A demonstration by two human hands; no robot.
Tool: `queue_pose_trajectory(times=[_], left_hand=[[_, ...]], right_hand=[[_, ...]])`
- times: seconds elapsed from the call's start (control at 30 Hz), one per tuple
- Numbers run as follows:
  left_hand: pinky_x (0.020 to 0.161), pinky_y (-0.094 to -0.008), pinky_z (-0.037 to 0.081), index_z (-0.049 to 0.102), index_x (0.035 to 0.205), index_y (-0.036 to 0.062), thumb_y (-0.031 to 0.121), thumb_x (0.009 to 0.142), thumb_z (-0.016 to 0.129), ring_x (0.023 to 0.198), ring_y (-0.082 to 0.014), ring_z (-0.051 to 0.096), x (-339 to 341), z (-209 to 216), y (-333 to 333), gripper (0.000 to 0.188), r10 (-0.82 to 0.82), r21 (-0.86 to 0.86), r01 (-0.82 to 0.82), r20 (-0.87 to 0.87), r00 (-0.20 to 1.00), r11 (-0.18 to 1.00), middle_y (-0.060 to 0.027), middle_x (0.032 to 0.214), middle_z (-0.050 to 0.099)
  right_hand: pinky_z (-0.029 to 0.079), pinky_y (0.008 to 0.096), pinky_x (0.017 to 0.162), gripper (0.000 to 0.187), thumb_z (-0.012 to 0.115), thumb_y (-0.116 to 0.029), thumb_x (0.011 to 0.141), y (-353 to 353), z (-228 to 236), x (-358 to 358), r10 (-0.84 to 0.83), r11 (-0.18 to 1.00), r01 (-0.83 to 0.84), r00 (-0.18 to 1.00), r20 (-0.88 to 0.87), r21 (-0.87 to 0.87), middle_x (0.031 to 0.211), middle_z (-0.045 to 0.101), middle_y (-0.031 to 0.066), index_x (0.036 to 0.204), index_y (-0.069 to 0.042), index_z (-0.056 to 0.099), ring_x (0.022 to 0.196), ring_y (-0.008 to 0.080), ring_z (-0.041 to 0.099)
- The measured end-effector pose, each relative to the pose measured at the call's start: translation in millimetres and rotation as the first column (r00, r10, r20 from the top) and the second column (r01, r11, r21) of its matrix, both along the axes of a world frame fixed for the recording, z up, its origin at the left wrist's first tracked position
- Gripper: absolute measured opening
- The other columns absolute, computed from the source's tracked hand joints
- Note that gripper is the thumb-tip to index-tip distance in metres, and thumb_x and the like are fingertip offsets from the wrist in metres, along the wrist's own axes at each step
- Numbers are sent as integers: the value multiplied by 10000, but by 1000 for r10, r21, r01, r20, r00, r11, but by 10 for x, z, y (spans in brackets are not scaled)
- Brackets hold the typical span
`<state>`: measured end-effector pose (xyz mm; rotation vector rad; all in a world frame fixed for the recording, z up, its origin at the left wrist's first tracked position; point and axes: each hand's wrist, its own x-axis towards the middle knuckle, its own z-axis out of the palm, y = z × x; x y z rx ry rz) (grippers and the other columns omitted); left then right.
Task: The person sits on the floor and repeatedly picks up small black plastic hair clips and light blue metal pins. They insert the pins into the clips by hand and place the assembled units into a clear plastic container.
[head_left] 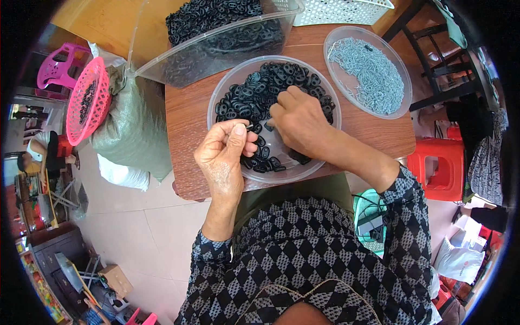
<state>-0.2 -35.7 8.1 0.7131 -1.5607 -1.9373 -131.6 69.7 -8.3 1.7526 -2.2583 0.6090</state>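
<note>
A round clear plastic tub (pixel 214 89) on the table holds many small black oval plastic pieces with holes (pixel 260 84). My left hand (pixel 222 157) is at the tub's near left side, thumb and forefinger pinched on a small pale metal pin (pixel 249 126). Black pieces lie right beside its fingertips. My right hand (pixel 300 119) reaches over the tub with its fingers curled downward among the black pieces. Its fingertips are mostly hidden, so what they hold cannot be made out. At the right, a shallow round container (pixel 329 54) carries a heap of small silvery pins (pixel 374 76).
A large clear bin (pixel 216 46) of black pieces stands behind the tub, next to a white basket (pixel 346 12). Left of the wooden table (pixel 184 135), a pink basket (pixel 100 108) rests on a stuffed sack (pixel 135 124). A red stool (pixel 439 168) is at the right.
</note>
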Motion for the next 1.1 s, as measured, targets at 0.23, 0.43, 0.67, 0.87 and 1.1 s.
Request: queue_pose_trajectory(times=[0.23, 0.43, 0.67, 0.87, 1.1], left_hand=[[516, -180, 448, 623, 902, -36, 81, 880, 574, 567, -75, 557, -14, -27, 15, 129, -18, 8, 18, -8, 1000, 1000, -73, 713, 628], [519, -207, 456, 628, 900, -34, 79, 866, 586, 566, -110, 561, -18, -23, 21, 126, 2, -6, -2, 9, 1000, 1000, -107, 714, 630], [506, -197, 461, 623, 921, -41, 65, 868, 582, 566, -97, 561, -15, -5, 26, 126, -2, 15, 2, -17, 1000, 1000, -89, 710, 623], [505, -175, 457, 614, 951, -43, 49, 874, 571, 580, -78, 571, -70, 57, 114, 128, -15, 35, 17, -44, 999, 999, -71, 716, 621], [497, -229, 473, 585, 961, -59, 58, 863, 579, 563, -125, 562, -112, 98, 159, 153, -9, 99, 18, -84, 996, 995, -114, 744, 617]], right_hand=[[446, 322, 606, 142, 635, -88, 565, -80, -44, -5, 13, 998, -9, 998, -61, 66, 698, 555, 125, 671, -13, 578, 715, 246, 529], [437, 339, 600, 136, 600, -112, 619, -83, -31, 56, 68, 998, -66, 989, -132, 22, 704, 545, 122, 692, -20, 531, 708, 252, 517], [456, 317, 621, 94, 599, 17, 680, 15, -3, -57, 93, 968, 50, 840, 535, -247, 735, 587, 92, 767, 0, 566, 699, 192, 565], [453, 218, 614, 152, 624, 0, 748, 194, 222, -80, 171, 951, 227, 180, 969, -211, 737, 606, -10, 899, 2, 637, 684, 55, 547], [395, 167, 561, 168, 636, -10, 753, 227, 268, -33, 236, 954, 184, 29, 971, -237, 748, 603, -29, 919, -24, 648, 640, 21, 508]])
